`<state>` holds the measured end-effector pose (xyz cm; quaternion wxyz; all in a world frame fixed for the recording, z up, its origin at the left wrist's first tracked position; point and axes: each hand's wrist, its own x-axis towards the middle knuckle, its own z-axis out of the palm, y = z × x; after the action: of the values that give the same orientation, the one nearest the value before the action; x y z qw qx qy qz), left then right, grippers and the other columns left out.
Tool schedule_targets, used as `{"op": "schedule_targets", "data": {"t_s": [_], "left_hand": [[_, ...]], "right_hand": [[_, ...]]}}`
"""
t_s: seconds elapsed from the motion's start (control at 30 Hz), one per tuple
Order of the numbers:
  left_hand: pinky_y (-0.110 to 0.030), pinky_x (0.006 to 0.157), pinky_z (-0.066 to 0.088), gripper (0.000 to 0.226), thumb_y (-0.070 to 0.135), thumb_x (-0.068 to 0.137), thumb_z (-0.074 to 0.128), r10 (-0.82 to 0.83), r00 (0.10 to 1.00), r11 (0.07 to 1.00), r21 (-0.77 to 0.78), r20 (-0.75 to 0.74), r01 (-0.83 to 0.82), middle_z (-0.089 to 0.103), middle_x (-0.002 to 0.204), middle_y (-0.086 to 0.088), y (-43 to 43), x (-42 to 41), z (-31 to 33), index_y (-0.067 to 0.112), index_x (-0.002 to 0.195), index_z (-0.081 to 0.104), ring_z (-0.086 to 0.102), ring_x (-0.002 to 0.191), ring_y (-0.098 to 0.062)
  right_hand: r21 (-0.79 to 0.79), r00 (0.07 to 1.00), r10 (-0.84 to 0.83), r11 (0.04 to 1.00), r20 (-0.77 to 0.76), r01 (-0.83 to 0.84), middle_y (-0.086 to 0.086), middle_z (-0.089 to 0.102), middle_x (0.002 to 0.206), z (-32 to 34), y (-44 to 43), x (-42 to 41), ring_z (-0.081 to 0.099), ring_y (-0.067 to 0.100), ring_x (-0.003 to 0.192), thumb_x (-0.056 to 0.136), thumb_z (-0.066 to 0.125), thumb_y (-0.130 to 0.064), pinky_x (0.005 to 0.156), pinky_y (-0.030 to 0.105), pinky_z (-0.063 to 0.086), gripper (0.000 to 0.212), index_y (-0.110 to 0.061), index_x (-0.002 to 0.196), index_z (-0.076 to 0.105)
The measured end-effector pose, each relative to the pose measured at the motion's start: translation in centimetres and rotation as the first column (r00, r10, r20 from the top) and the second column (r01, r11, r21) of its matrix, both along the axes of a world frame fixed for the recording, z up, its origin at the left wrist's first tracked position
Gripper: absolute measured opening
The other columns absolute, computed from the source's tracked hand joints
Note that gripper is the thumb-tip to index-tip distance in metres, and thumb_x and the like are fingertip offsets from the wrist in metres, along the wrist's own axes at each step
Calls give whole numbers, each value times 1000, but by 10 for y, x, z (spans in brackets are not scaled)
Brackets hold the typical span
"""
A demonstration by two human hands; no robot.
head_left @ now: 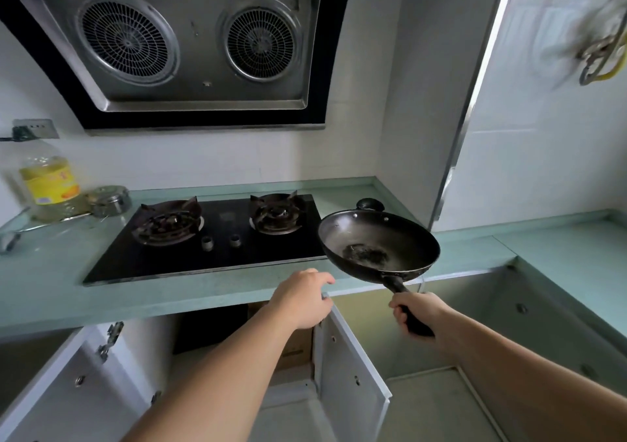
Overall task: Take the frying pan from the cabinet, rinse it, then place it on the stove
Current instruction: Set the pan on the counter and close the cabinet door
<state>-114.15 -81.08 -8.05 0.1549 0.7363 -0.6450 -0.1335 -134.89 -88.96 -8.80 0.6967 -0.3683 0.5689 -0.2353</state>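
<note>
Right hand [419, 312]: fingers clamped round the frying pan [378, 241] handle; pan held in the air, tilted, just right of the stove [217, 234]; left hand [302, 301], below stove front: fingers and thumb pinch top edge of open cabinet door [349, 367].

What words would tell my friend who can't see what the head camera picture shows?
A right hand holds a black frying pan by its handle above the counter, beside a two-burner stove. The left hand holds the open cabinet door below.

White tiled wall [203, 160], pale green countertop [51, 272], steel range hood [190, 41] above, wall socket [34, 129] at left
</note>
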Motion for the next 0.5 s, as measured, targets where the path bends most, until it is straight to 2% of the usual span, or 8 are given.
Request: {"op": "schedule_targets", "data": {"t_s": [0.23,0.5], "left_hand": [[-36,99,44,45,30,92,49,21,1000,998,65,15,-21,42,145,6,-86,-9,-16,31,136,48,45,128,-18],[-37,101,43,45,27,92,48,122,993,987,104,-8,-120,45,143,5,-203,-36,-28,28,136,49,42,129,-17]], "right_hand": [[43,999,35,998,33,-37,3,47,47,-24,-97,0,41,9,30,86,54,1,34,15,38,20,-10,71,46],[19,988,143,990,-54,-142,8,46,52,-61,-225,-6,41,15,36,85,55,4,37,19,39,20,-4,69,47]]}}
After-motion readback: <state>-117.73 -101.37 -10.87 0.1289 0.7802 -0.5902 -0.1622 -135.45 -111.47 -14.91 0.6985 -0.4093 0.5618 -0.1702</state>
